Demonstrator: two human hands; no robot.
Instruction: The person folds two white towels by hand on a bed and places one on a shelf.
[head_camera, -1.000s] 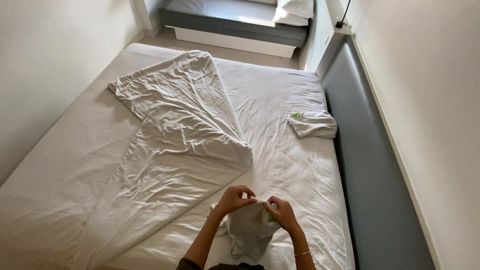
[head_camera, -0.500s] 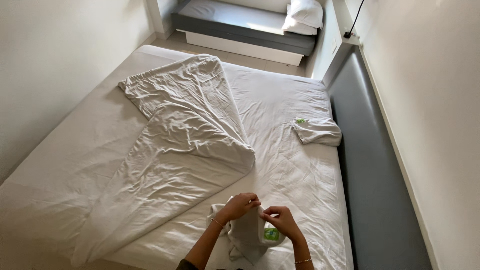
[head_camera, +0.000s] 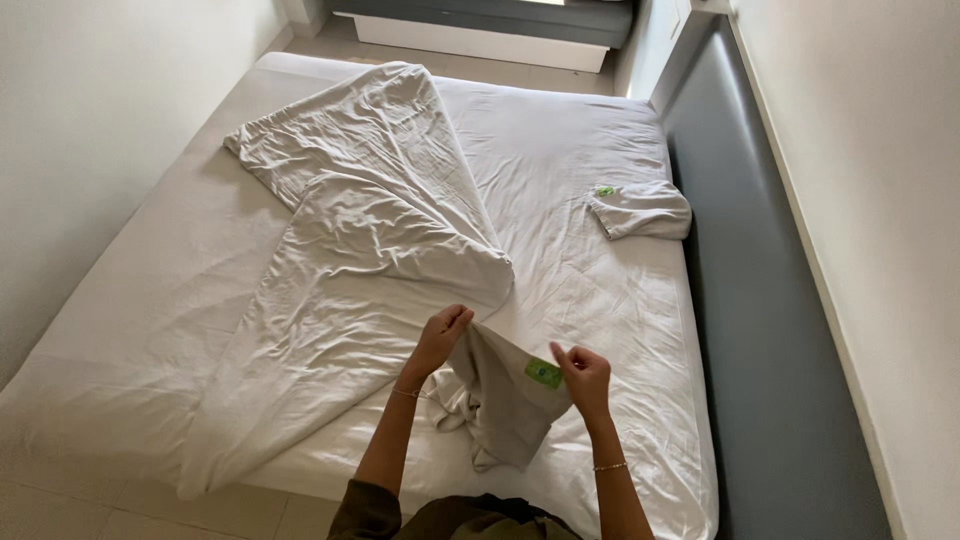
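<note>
Head cam: both hands pinch a beige pillowcase (head_camera: 505, 400), left hand (head_camera: 443, 335) and right hand (head_camera: 583, 375) on its top edge, lifted just above the bed (head_camera: 120, 300). Another folded one (head_camera: 640, 210) lies beyond the right hand; the crumpled sheet (head_camera: 370, 250) beyond the left looks unfolded yet

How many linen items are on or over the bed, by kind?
Loose crumpled sheet spread across the bed: 1
Folded cloth with green tag lying near the headboard: 1
Unfolded cloth with green tag, held up by left hand and right hand: 1
Total: 3
</note>
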